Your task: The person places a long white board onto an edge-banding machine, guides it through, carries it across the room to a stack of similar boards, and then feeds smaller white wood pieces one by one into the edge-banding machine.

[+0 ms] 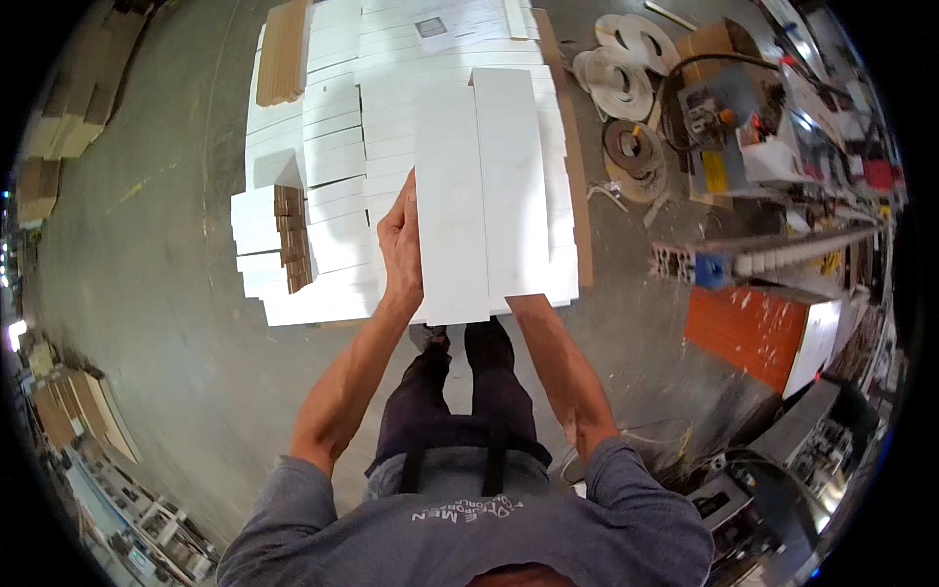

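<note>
Two long white boards (pixel 454 196) lie side by side, one slightly offset along the other, raised over a large stack of white boards (pixel 333 127). Along the left edge of the pair, my left hand (pixel 399 245) is closed, its thumb side against the edge and its other fingers partly hidden. My right hand (pixel 528 305) reaches under the right board, with only the wrist end showing. Its fingers are hidden, but it appears to bear the pair's right side. A sheet of paper (pixel 450 27) rests at the far end of the stack.
Brown strips (pixel 284 54) lie on the stack's far left, with shorter brown pieces (pixel 291 235) nearer. Right of the stack are coils of white banding (pixel 621 78), a machine (pixel 709 117), a roller conveyor (pixel 782 256) and an orange-red box (pixel 748 333). Cardboard (pixel 73 108) stands far left.
</note>
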`<move>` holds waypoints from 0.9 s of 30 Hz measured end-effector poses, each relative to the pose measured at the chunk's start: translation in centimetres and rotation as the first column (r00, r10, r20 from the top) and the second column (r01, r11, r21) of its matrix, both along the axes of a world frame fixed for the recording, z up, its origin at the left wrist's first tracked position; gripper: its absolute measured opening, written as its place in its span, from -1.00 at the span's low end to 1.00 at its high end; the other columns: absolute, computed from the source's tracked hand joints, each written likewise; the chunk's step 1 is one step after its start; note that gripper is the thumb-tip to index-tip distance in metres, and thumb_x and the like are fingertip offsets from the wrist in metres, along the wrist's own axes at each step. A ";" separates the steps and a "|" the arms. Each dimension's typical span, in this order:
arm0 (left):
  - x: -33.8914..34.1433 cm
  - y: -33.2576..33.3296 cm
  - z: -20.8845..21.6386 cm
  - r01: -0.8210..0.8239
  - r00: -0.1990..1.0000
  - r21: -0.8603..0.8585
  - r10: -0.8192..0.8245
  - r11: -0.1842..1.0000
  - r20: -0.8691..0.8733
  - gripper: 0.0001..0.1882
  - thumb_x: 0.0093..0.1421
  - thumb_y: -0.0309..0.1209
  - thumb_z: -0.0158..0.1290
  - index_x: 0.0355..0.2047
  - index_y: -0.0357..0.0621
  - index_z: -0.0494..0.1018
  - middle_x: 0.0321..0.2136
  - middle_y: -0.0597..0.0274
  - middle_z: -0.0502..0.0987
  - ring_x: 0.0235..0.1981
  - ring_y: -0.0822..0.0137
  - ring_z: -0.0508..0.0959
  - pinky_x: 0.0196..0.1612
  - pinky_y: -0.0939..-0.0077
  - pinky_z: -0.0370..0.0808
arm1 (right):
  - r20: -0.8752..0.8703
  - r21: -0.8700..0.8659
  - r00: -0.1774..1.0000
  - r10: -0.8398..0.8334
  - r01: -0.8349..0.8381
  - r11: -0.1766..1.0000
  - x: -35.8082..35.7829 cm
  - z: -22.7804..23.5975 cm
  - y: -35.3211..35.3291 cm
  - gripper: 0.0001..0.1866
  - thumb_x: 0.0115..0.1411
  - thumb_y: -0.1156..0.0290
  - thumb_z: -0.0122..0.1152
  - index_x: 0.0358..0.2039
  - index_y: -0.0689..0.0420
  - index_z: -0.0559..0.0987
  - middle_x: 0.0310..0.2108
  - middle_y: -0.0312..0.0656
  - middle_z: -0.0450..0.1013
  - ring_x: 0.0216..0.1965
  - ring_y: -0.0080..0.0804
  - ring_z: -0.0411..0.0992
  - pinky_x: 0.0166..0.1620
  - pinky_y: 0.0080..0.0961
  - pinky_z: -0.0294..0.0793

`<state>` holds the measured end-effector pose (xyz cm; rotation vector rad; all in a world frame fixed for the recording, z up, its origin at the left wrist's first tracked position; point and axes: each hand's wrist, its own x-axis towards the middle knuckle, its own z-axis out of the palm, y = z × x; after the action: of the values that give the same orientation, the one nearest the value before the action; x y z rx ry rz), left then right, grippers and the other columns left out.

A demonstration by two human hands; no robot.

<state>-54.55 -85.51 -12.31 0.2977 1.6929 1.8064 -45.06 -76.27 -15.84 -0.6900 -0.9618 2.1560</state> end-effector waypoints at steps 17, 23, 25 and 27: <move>9.6 -10.6 3.5 0.402 0.901 0.139 -0.418 0.905 0.114 -0.44 0.43 -0.10 -0.20 0.26 -0.26 0.26 0.18 0.02 0.40 0.14 0.28 0.43 0.18 0.43 0.35 | -0.083 0.073 0.950 -0.300 0.306 0.949 13.0 12.7 -12.8 -0.44 0.45 0.18 -0.26 0.32 0.28 0.18 0.10 -0.03 0.39 0.04 -0.33 0.42 0.06 -0.45 0.44; 15.9 -10.0 10.1 0.582 0.811 0.053 -0.575 0.812 -0.109 -0.41 0.43 -0.08 -0.23 0.27 -0.27 0.24 0.12 -0.05 0.44 0.11 0.23 0.45 0.13 0.38 0.40 | 0.235 0.407 0.865 -0.443 0.327 0.853 20.2 12.7 -15.1 -0.45 0.43 0.16 -0.17 0.29 0.26 0.24 0.14 0.01 0.35 0.09 -0.32 0.38 0.13 -0.39 0.40; 18.4 -9.6 12.0 0.631 0.770 0.034 -0.620 0.775 -0.152 -0.40 0.43 -0.04 -0.22 0.26 -0.24 0.26 0.06 -0.04 0.49 0.03 0.25 0.50 0.05 0.38 0.46 | 0.160 0.620 0.817 -0.554 0.353 0.700 22.6 12.9 -15.4 -0.44 0.42 0.14 -0.14 0.28 0.25 0.27 0.15 0.02 0.34 0.10 -0.32 0.37 0.14 -0.39 0.39; 20.7 -9.2 12.2 0.659 0.749 0.066 -0.646 0.749 -0.147 -0.39 0.42 -0.01 -0.21 0.26 -0.22 0.28 0.01 -0.02 0.53 -0.04 0.28 0.54 -0.02 0.38 0.50 | 0.219 0.464 0.811 -0.543 0.403 0.789 24.9 14.6 -15.6 -0.41 0.41 0.09 -0.12 0.27 0.26 0.27 0.18 0.00 0.32 0.13 -0.31 0.35 0.15 -0.39 0.38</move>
<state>-33.81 -94.66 -0.07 0.9412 1.3106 1.3577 -20.14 -91.88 -1.21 -0.9984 -1.2044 1.3551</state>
